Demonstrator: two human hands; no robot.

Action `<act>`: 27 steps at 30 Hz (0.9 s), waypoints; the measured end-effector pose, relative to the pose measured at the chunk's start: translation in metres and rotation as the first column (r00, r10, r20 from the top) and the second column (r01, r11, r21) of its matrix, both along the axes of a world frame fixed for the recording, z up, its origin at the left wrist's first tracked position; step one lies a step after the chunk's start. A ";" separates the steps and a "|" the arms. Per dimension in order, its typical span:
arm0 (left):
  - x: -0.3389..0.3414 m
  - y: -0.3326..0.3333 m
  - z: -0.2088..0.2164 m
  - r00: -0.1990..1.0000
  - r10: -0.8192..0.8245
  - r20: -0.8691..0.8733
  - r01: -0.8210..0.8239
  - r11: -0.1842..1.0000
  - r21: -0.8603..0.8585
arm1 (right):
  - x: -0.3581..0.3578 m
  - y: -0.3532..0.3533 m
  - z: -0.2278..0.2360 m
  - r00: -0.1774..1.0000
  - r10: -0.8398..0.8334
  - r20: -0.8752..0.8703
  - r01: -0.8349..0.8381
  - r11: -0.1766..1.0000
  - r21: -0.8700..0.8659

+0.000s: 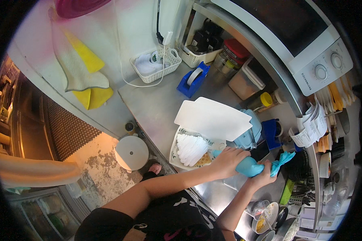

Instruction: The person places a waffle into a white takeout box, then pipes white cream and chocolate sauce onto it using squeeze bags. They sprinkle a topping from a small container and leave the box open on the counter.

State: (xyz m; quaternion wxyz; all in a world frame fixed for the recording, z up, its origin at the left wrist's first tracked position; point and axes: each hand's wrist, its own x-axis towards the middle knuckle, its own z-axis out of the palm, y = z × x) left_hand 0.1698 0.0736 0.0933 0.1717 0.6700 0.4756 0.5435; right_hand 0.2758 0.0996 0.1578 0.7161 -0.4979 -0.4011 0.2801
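Observation:
Both my hands are on a blue piping bag (249,167) filled to a bulge. My left hand (229,161) closes around its front part, near the tip. Farther right, my right hand (264,176) grips the back end, where the bag's twisted tail sticks out. The bag's tip points left, over a white cardboard box (174,154) with its lid (213,118) raised. Inside lies a waffle (204,160), mostly covered by ridged white cream (192,148). My left hand hides part of the box's right side.
A blue tape dispenser (194,79) and a white basket (156,66) stand behind the box on the steel counter (145,106). Right of the lid is a light-blue lidded container (245,136). A microwave (301,36) sits on the shelf above. Bowls (265,219) stand at lower right.

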 end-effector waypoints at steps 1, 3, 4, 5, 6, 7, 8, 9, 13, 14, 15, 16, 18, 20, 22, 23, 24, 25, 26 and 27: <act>0.000 -0.001 0.000 1.000 0.002 -0.003 -0.002 1.000 -0.006 | 0.000 0.000 0.001 1.000 0.007 0.020 -0.007 1.000 -0.011; 0.001 -0.003 0.001 1.000 -0.004 -0.002 0.004 1.000 -0.028 | 0.001 -0.001 0.004 0.998 0.010 0.062 -0.008 0.999 -0.038; 0.001 -0.004 0.001 1.000 -0.007 -0.001 0.007 0.999 -0.040 | 0.001 -0.001 0.005 0.999 0.026 0.037 -0.025 0.999 -0.039; 0.002 -0.006 0.002 1.000 -0.002 -0.003 0.002 0.999 -0.043 | 0.001 -0.002 0.006 0.999 0.031 0.012 -0.031 0.999 -0.039; 0.002 -0.008 0.003 1.000 0.002 -0.005 -0.002 0.999 -0.046 | 0.001 -0.002 0.007 0.999 0.036 -0.014 -0.036 0.999 -0.038; 0.002 -0.009 0.003 1.000 0.007 -0.006 -0.007 0.999 -0.050 | 0.001 -0.002 0.007 0.999 0.046 -0.016 -0.047 0.998 -0.046; 0.001 -0.011 0.004 1.000 0.006 -0.013 -0.006 0.998 -0.060 | 0.001 -0.003 0.008 0.998 0.057 -0.018 -0.058 0.997 -0.055; 0.001 -0.013 0.004 1.000 0.005 -0.020 -0.006 0.997 -0.071 | 0.001 -0.003 0.008 0.997 0.068 -0.022 -0.069 0.996 -0.059; 0.002 -0.019 0.006 0.999 0.012 -0.030 -0.015 0.993 -0.116 | 0.001 -0.005 0.008 0.995 0.093 -0.032 -0.095 0.992 -0.081; 0.002 -0.021 0.006 0.999 0.011 -0.032 -0.015 0.991 -0.135 | 0.002 -0.005 0.008 0.994 0.107 -0.034 -0.110 0.990 -0.088; 0.002 -0.023 0.006 0.999 0.009 -0.032 -0.014 0.987 -0.157 | 0.002 -0.005 0.007 0.991 0.124 -0.042 -0.127 0.988 -0.088; 0.002 -0.025 0.006 0.999 0.006 -0.032 -0.012 0.983 -0.183 | 0.003 -0.005 0.007 0.991 0.130 -0.035 -0.132 0.987 -0.094; 0.003 -0.028 0.006 0.999 0.027 -0.034 -0.033 0.984 -0.176 | 0.004 -0.005 0.006 0.987 0.157 -0.042 -0.160 0.983 -0.089; 0.003 -0.031 0.007 0.999 0.037 -0.038 -0.043 0.981 -0.187 | 0.005 -0.005 0.004 0.985 0.166 -0.039 -0.170 0.981 -0.098; 0.003 -0.034 0.008 0.999 0.037 -0.040 -0.045 0.976 -0.212 | 0.006 -0.006 0.003 0.982 0.182 -0.041 -0.186 0.977 -0.103; 0.003 -0.035 0.008 0.998 0.039 -0.041 -0.047 0.976 -0.212 | 0.006 -0.006 0.003 0.981 0.188 -0.039 -0.191 0.976 -0.106; 0.003 -0.036 0.008 0.998 0.043 -0.039 -0.050 0.976 -0.211 | 0.006 -0.006 0.003 0.978 0.205 -0.046 -0.209 0.972 -0.107; 0.004 -0.037 0.008 0.998 0.046 -0.037 -0.053 0.976 -0.210 | 0.007 -0.006 0.002 0.979 0.198 -0.043 -0.202 0.973 -0.114; 0.004 -0.037 0.008 0.998 0.047 -0.040 -0.054 0.976 -0.209 | 0.007 -0.006 0.002 0.978 0.202 -0.047 -0.207 0.971 -0.119; 0.004 -0.038 0.008 0.998 0.047 -0.043 -0.055 0.976 -0.209 | 0.007 -0.006 0.002 0.973 0.223 -0.064 -0.230 0.967 -0.113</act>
